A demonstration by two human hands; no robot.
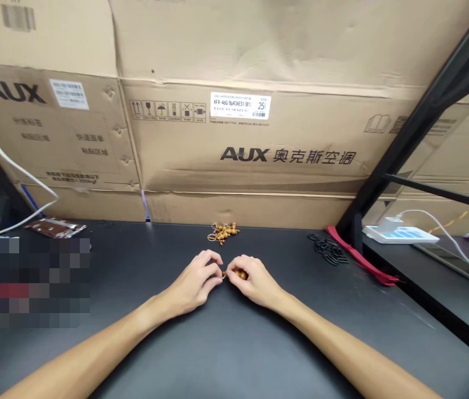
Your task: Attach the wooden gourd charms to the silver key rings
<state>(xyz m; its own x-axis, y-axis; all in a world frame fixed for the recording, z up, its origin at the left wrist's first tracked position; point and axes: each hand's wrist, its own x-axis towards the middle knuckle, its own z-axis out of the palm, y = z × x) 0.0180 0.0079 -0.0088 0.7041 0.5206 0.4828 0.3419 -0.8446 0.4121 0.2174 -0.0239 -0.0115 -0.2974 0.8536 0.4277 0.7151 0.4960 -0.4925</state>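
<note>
Near the middle of the black table, my left hand and my right hand almost meet. Between them is a brown wooden-bead pendant, its round beads partly covered by my right fingers. My right hand is closed around the beads. My left thumb and fingertips pinch the pendant's thin looped end, mostly hidden by the fingers. Just beyond my hands lies a small heap of similar wooden-bead pendants with pale loops and small reddish beads.
Cardboard boxes wall off the table's back. To the right lie several black rings or clips, a red strap, and a white power strip beyond a black metal frame. At left are a brown packet and a white cable.
</note>
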